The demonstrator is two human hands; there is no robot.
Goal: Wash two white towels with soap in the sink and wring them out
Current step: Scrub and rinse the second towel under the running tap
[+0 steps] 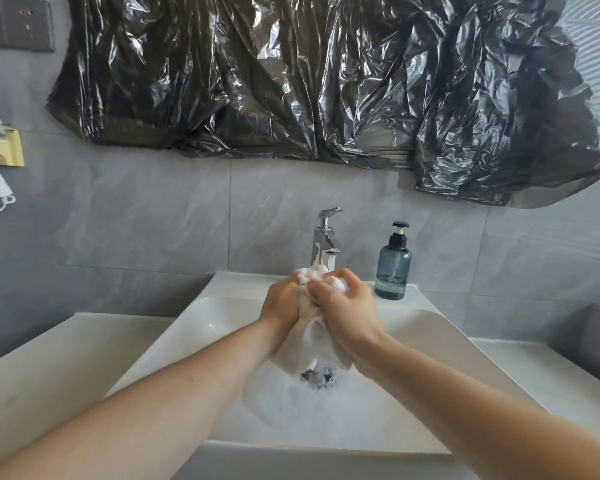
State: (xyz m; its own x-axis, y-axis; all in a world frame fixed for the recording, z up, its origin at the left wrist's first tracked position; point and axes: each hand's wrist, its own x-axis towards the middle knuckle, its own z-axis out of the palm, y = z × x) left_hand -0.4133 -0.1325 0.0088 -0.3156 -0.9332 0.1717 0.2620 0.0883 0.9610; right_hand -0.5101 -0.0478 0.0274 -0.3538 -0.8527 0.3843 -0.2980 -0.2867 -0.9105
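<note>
A wet white towel (310, 344) is bunched up between both hands above the white sink (426, 344). My left hand (280, 303) grips its left side and my right hand (347, 310) grips its right side, fingers curled over the top. The towel's lower end hangs down toward the metal drain (317, 377). Foamy water (291, 400) lies in the basin bottom. A second towel is not visible.
A chrome faucet (324, 242) stands behind the hands. A blue-grey soap pump bottle (392, 268) sits on the sink ledge to the right. White countertop (32, 368) flanks the basin. Black plastic sheeting (326, 81) covers the wall above.
</note>
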